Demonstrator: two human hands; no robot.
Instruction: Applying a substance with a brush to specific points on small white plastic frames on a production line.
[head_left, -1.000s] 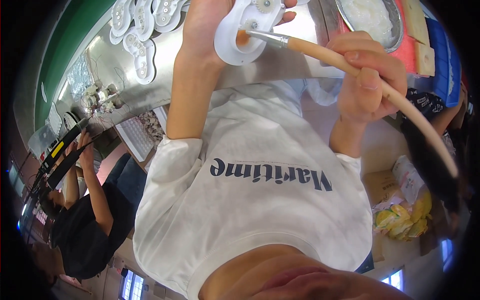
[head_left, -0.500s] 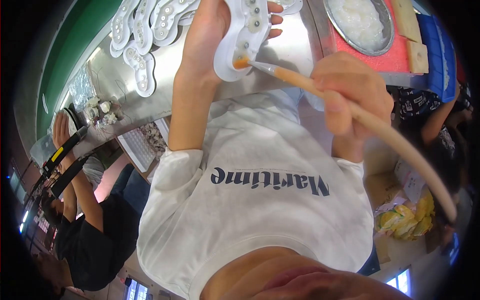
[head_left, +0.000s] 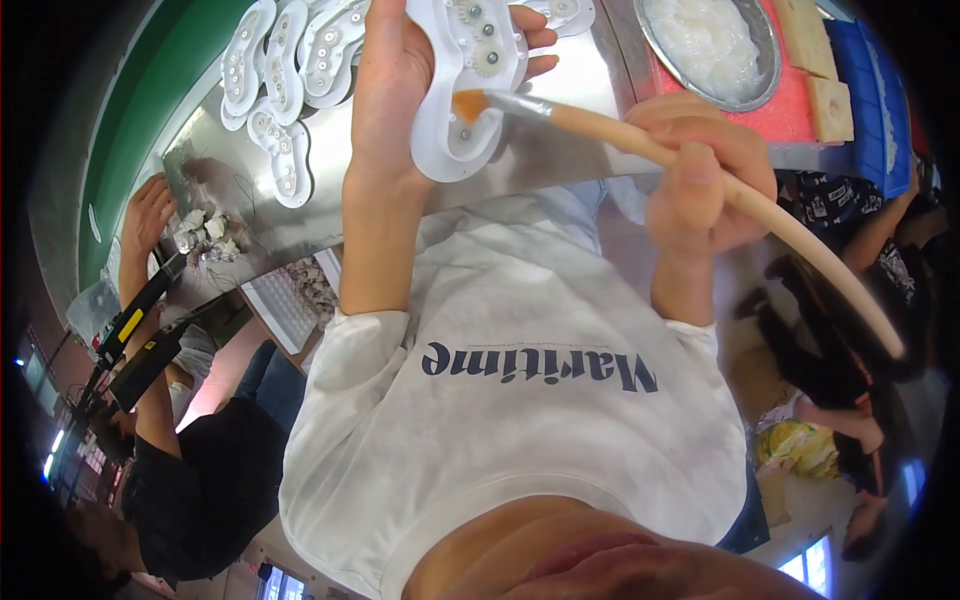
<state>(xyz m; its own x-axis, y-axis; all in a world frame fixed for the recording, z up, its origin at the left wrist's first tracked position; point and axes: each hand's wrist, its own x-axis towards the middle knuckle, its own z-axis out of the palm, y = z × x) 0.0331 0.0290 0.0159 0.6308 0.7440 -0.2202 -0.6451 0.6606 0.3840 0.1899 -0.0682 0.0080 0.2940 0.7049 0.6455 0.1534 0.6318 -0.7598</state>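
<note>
My left hand [head_left: 392,100] supports a white plastic housing [head_left: 440,135] from beneath, its fingertips curling past the far right side. Inside that curved shell sit several translucent gears and metal pins. My right hand [head_left: 708,170] grips a paintbrush [head_left: 610,133] with a long, pale wooden handle. The brush's orange bristles touch the inside of the shell near its lower lobe. Similar white housings [head_left: 285,65] fitted with gears lie at the upper left, and one housing [head_left: 282,155] rests lower, apart from the pile.
A metal bowl [head_left: 776,62] of whitish, gel-like paste stands on a red surface [head_left: 735,118] at the upper right. Beside it are cream-coloured blocks [head_left: 832,108] and a blue crate [head_left: 868,140]. White parts with thin wires [head_left: 208,232] lie on the metal table [head_left: 345,215], near another person's hand [head_left: 150,212].
The brush tip has moved left and slightly up, further into the shell. My left hand and the housing have shifted slightly left and down. The other person's hand at left has risen.
</note>
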